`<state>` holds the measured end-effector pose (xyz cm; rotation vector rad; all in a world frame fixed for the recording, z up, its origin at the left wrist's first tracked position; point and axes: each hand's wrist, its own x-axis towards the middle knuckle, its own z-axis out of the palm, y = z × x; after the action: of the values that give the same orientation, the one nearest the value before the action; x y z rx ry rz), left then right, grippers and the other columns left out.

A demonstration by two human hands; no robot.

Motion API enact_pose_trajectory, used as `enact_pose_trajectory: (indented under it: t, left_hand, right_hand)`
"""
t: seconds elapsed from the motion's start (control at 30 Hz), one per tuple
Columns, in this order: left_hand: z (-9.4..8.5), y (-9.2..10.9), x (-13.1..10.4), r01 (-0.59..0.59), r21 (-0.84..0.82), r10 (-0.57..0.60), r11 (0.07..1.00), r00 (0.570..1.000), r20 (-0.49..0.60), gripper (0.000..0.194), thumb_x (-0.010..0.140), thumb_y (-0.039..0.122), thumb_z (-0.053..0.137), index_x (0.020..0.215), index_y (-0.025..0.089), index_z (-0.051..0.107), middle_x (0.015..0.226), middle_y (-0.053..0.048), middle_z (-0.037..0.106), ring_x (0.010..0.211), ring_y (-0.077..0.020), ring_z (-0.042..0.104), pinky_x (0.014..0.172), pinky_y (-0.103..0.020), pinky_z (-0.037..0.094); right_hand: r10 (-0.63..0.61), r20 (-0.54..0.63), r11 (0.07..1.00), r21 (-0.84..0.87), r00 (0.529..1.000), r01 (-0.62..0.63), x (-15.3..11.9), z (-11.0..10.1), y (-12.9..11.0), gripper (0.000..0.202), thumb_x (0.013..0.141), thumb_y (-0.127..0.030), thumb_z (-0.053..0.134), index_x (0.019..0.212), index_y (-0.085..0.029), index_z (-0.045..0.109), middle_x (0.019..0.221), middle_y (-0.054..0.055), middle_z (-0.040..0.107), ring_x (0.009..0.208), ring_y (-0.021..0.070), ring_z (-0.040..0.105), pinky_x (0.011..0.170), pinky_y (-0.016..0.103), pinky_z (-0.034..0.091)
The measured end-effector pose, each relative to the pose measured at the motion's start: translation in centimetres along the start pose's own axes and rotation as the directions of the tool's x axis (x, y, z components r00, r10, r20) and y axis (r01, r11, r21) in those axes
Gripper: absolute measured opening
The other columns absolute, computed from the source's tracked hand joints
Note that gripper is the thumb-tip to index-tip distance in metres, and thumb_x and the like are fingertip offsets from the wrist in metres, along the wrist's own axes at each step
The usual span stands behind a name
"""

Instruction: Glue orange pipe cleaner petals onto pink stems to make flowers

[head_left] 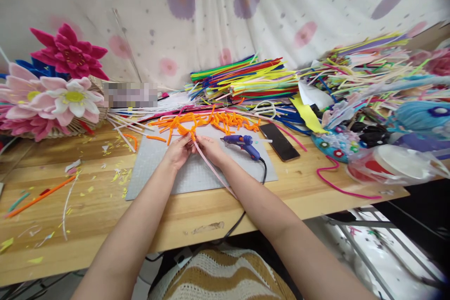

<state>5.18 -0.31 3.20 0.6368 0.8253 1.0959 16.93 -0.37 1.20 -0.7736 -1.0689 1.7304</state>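
Observation:
Over the grey cutting mat (151, 173), my left hand (178, 151) and my right hand (208, 149) are close together. Between them they pinch an orange pipe-cleaner piece (191, 133) with curled loops at its top. A pale pink stem (214, 171) runs from their fingertips down toward my right forearm. Orange bent pipe cleaners (225, 122) lie in a row along the mat's back edge. To the right of my right hand, a blue glue gun (242, 142) rests on the mat, its black cord trailing to the table's front edge.
A black phone (279, 142) lies right of the mat, scissors (265, 109) behind it. Bundled colored pipe cleaners (260, 79) are piled at the back. Fabric-like flowers (73, 98) stand at left; a plastic-wrapped tub (393, 164) sits at right. Yellow scraps (121, 176) litter the wooden table (105, 215).

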Motion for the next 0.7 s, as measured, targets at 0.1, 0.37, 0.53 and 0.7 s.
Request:
enact_pose_trajectory:
  t: [0.1,0.37,0.53,0.7]
  left_hand:
    - [-0.06,-0.01,0.15,-0.019,-0.050,0.013,0.999,0.992,-0.127,0.007,0.067,0.016,0.065,0.070,0.013,0.060,0.063,0.000,0.061,0.055,-0.0071,0.055,0.051,-0.019,0.043]
    - [-0.03,-0.44,-0.30,0.067,-0.068,-0.068,0.995,0.998,-0.010,0.016,0.078,0.025,0.056,0.084,0.011,0.063,0.070,-0.002,0.064,0.061,-0.0066,0.057,0.062,-0.019,0.046]
    - [0.08,-0.68,-0.37,0.041,-0.087,-0.040,0.995,0.999,0.022,0.016,0.080,0.021,0.052,0.083,0.011,0.064,0.065,-0.001,0.062,0.055,-0.0056,0.054,0.059,-0.018,0.045]
    - [0.24,-0.66,-0.16,0.031,-0.086,-0.042,0.996,0.991,-0.128,0.010,0.077,0.017,0.056,0.073,0.011,0.063,0.067,-0.003,0.064,0.061,-0.0085,0.059,0.060,-0.020,0.047]
  right_hand:
    - [-0.078,-0.037,0.995,-0.069,0.996,0.075,-0.09,0.10,0.09,0.034,0.067,-0.051,0.059,0.065,-0.017,0.054,0.055,-0.003,0.055,0.054,0.0088,0.047,0.059,0.023,0.036]
    - [-0.121,-0.068,0.989,-0.095,0.990,0.114,0.23,-0.37,0.40,0.032,0.064,-0.047,0.061,0.062,-0.017,0.050,0.052,-0.005,0.052,0.050,0.0065,0.042,0.056,0.021,0.034]
    - [-0.122,-0.055,0.983,-0.141,0.991,0.113,0.24,-0.43,0.48,0.030,0.068,-0.045,0.055,0.060,-0.018,0.047,0.053,-0.004,0.051,0.051,0.0071,0.043,0.058,0.022,0.036]
    - [-0.272,-0.059,0.866,-0.451,0.960,0.218,0.05,-0.43,0.63,0.024,0.076,-0.039,0.047,0.063,-0.018,0.048,0.058,-0.004,0.047,0.056,0.0080,0.042,0.059,0.021,0.035]
